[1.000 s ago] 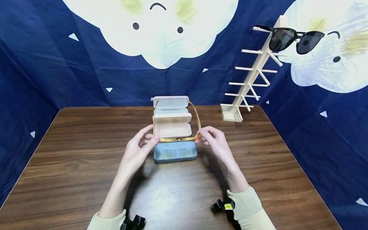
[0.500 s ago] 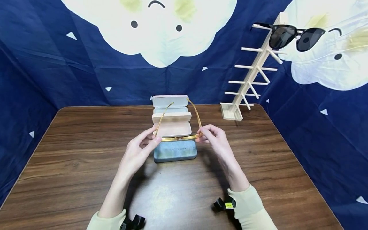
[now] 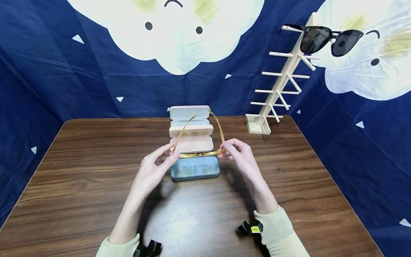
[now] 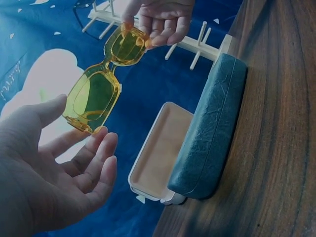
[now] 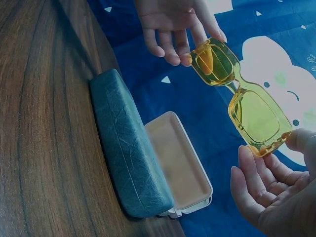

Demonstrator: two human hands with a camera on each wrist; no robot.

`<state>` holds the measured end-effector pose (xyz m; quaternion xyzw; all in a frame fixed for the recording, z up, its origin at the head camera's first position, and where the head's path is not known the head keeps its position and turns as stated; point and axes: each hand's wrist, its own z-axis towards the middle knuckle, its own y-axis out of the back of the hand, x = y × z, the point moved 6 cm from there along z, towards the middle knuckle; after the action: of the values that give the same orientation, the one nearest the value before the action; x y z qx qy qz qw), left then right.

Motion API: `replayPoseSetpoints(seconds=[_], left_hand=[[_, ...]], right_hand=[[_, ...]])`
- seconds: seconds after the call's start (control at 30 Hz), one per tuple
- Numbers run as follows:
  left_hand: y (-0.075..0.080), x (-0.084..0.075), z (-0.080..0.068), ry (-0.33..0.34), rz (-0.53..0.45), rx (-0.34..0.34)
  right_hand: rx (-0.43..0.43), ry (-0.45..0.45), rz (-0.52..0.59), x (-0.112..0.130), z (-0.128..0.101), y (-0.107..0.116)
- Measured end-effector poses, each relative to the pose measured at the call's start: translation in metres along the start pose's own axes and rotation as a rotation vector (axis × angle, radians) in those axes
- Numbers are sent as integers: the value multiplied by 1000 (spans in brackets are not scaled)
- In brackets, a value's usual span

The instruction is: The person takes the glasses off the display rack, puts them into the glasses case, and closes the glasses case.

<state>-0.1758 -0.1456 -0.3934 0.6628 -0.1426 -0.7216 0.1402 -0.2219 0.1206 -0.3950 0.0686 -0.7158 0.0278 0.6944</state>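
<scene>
Over the middle of the table: a person holds yellow glasses (image 3: pixel 199 154) in the air with both hands, just above a row of glasses cases.
Yellow glasses: clear amber frame with two squarish tinted lenses; both temple arms point away from the person toward 12 o'clock, the left one swung partly inward.
Left hand (image 3: pixel 156 167): at 9 o'clock of the frame, fingers loosely curved, thumb and fingertips pinching the frame's left end; the left wrist view shows the palm mostly spread below the lens.
Right hand (image 3: pixel 239 157): at 3 o'clock of the frame, thumb and curled fingers pinching the frame's right end near the hinge.
Blue-green case (image 3: pixel 195 168): closed, textured lid with faint lettering, lying on the table directly under the glasses, at 6 o'clock of the open case.
Open case (image 3: pixel 192 140): cream-lined, lid raised, touching the far side of the blue-green case.
Second open case (image 3: pixel 189 113): pale, at 12 o'clock of the first, near the table's far edge.
Table (image 3: pixel 80 171): dark wood grain.
Wooden rack (image 3: pixel 278 88): at 2 o'clock from the hands, standing at the table's far right corner, rows of pegs up a slanted post.
Black sunglasses (image 3: pixel 330 39): resting on the rack's top pegs.
Backdrop (image 3: pixel 64 78): dark blue cloth printed with pale cloud faces.
</scene>
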Motion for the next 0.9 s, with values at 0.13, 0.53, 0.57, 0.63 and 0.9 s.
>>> replayPoseSetpoints(seconds=[0.13, 0.53, 0.57, 0.63, 0.9], left_hand=[[-1, 0, 0, -9, -2, -2], [-1, 3, 3, -50, 32, -10], [-1, 3, 3, -53, 33, -11], [-1, 3, 3, -61, 35, -11], [-2, 5, 2, -57, -34, 11]], right_hand=[[2, 0, -3, 0, 0, 1], [3, -2, -15, 1, -1, 2], [4, -4, -14, 1, -1, 1], [3, -5, -13, 1, -1, 1], [-1, -8, -5, 2, -2, 1]])
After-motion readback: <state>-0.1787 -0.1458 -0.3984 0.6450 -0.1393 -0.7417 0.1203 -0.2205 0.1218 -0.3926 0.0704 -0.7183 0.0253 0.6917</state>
